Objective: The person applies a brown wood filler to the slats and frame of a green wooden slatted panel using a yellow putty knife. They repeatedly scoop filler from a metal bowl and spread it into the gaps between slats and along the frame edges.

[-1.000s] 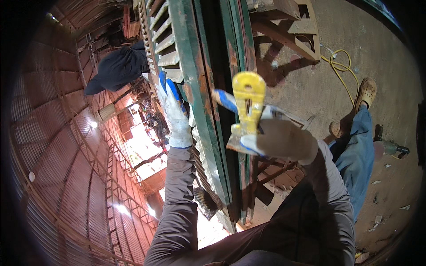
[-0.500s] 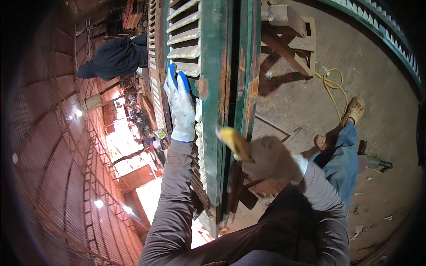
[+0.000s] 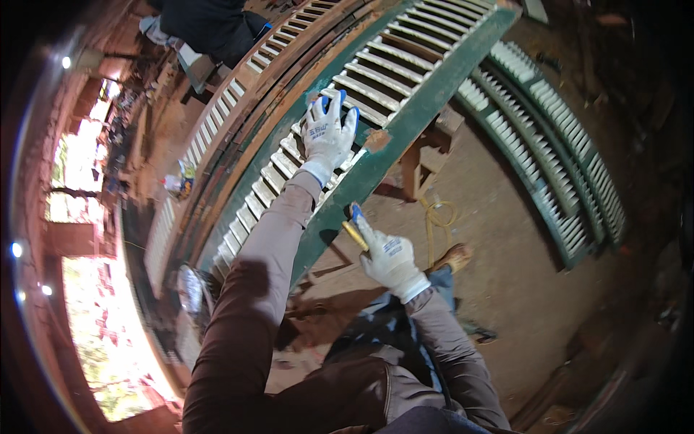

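A green louvered shutter (image 3: 347,217) with worn white slats runs diagonally before me, its green paint rubbed off in brown patches. My left hand (image 3: 329,137), in a white glove with blue fingertips, lies on the slats near the middle crosspiece with its fingers spread. Just off the shutter's near right edge is my right hand (image 3: 390,260), gloved alike. Its fingers close round a narrow yellow tool (image 3: 353,235), with the index finger stretched along it. The tool's kind and its working end cannot be made out.
More louvered frames (image 3: 238,94) stand behind the shutter, and others (image 3: 535,159) lie on the floor at right. A wooden trestle (image 3: 416,170) shows beneath the shutter. A yellow cord (image 3: 437,217) is on the floor near someone's shoe (image 3: 455,258). Another person (image 3: 210,29) bends at the far left.
My view has turned, so the shutter's slatted face shows more than its edge. The left hand remains on the shutter. My right hand, blurred before, is now seen clearly beside the edge with the yellow tool.
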`<action>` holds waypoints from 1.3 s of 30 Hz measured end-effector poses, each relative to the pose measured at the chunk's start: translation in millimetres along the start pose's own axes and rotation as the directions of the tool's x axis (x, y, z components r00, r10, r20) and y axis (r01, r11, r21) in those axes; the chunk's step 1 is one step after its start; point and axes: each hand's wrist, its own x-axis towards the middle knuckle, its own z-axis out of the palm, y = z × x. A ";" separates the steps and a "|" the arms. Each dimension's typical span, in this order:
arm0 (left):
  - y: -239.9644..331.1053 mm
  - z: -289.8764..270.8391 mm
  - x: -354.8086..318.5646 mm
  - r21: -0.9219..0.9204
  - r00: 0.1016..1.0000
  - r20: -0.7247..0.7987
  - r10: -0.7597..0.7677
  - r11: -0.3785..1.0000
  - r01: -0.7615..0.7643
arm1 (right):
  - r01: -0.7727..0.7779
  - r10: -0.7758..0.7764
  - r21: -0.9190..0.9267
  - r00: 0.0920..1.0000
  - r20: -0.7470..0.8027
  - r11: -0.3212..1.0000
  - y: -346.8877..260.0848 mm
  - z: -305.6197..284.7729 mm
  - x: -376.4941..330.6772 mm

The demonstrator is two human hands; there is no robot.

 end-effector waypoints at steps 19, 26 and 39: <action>2.5 -106.9 -269.0 0.051 0.965 0.135 0.225 0.971 -0.234 | 0.162 0.006 -0.555 0.957 0.289 0.816 40.7 8.3 -32.9; 26.9 -96.2 -312.8 -0.023 1.000 0.013 -0.006 1.000 0.006 | 0.151 -0.171 -0.399 0.985 -0.015 0.905 65.5 -50.9 -29.5; 74.6 -96.4 -303.1 -0.195 0.931 -0.201 -0.304 0.944 0.266 | 0.384 -0.406 -0.178 0.907 -0.110 0.906 48.9 -160.9 24.9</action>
